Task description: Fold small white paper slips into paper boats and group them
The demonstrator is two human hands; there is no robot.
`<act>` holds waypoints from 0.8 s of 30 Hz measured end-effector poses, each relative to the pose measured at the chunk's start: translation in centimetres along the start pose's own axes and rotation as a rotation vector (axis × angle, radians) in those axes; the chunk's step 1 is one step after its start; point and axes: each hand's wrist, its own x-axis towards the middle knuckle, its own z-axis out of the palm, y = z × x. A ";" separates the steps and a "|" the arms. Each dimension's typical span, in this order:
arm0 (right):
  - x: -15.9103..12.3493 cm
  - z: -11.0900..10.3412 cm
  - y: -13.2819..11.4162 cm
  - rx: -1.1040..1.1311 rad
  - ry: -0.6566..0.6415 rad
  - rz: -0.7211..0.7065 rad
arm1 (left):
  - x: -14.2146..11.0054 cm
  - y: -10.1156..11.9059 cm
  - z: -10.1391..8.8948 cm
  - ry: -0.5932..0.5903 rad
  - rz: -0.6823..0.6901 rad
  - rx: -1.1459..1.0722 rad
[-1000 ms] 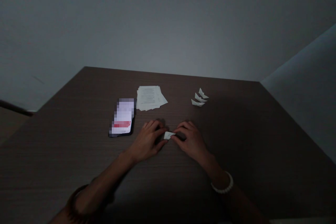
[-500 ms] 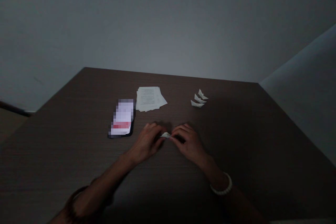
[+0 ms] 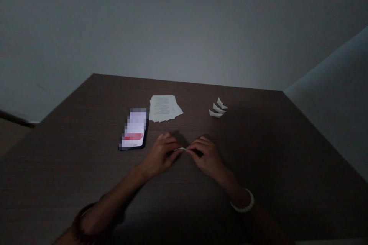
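Between my hands, low over the table, is a small folded piece of white paper (image 3: 181,148), mostly covered by fingers. My left hand (image 3: 161,152) pinches it from the left, thumb below and fingers above. From the other side my right hand (image 3: 206,155) grips its right end between thumb and fingertips. The fingertips of both hands almost meet at the paper. Three small folded paper boats (image 3: 218,109) stand in a group beyond my right hand. Past my left hand lies a fanned stack of printed paper sheets (image 3: 163,108).
A phone (image 3: 134,128) with a lit, pixelated screen lies on the table left of the paper stack. The dark wooden table (image 3: 258,130) meets a grey wall (image 3: 184,26) at its far edge. A second wall surface rises along the right side.
My left thumb and fingers have closed farther over the folded paper, so less of it shows and it looks flatter. The phone, sheets and paper boats have stayed put.
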 end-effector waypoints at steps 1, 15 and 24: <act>0.0 0.0 0.0 -0.001 0.000 -0.006 | 0.0 0.1 -0.1 -0.007 0.008 0.009; 0.1 -0.2 -0.1 0.023 0.079 0.124 | -0.4 -0.6 0.6 0.071 0.012 -0.071; -0.1 0.1 0.0 0.077 0.074 0.169 | -0.1 -0.1 0.1 0.106 -0.021 -0.117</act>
